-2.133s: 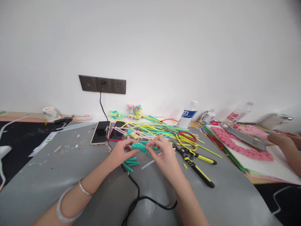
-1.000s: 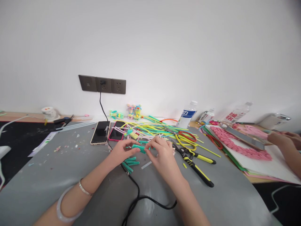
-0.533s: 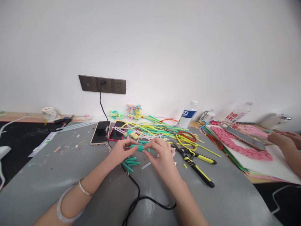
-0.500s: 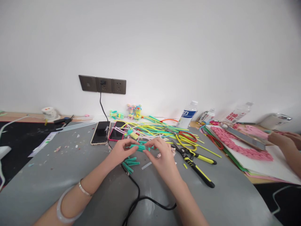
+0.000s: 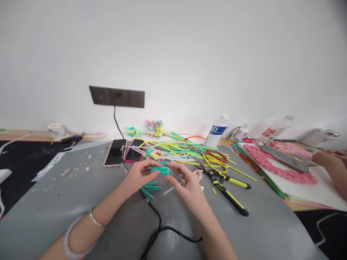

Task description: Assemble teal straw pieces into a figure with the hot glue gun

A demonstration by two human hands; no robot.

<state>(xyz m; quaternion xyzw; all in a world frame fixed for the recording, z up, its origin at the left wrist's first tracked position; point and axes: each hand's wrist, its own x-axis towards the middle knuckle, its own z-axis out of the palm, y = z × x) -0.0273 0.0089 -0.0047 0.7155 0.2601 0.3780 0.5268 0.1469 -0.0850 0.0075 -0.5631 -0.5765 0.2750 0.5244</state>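
Observation:
A small bundle of teal pipe cleaner pieces [image 5: 162,170] is held just above the table between both hands. The fingers of my left hand [image 5: 141,177] close on its left end. My right hand [image 5: 187,182] pinches the right end between thumb and fingers. Below the hands lie several loose teal pipe cleaner pieces [image 5: 149,189]. A translucent glue stick piece [image 5: 168,191] rests close to my right hand. Behind the hands, a small yellow and teal pipe cleaner figure [image 5: 152,153] lies in front of a heap of long pipe cleaners [image 5: 176,148].
Black-and-yellow pliers [image 5: 229,195] and scissors [image 5: 214,159] lie to the right. Two phones [image 5: 115,153] are at the left, with a black cable [image 5: 158,220] running nearby. A bottle [image 5: 217,131] stands behind. At far right, a co-worker's hand [image 5: 329,164] is by pink braided work [image 5: 276,169].
My right hand has turned slightly and its fingers now curl more round the right end of the teal bundle. The bundle stays in nearly the same place.

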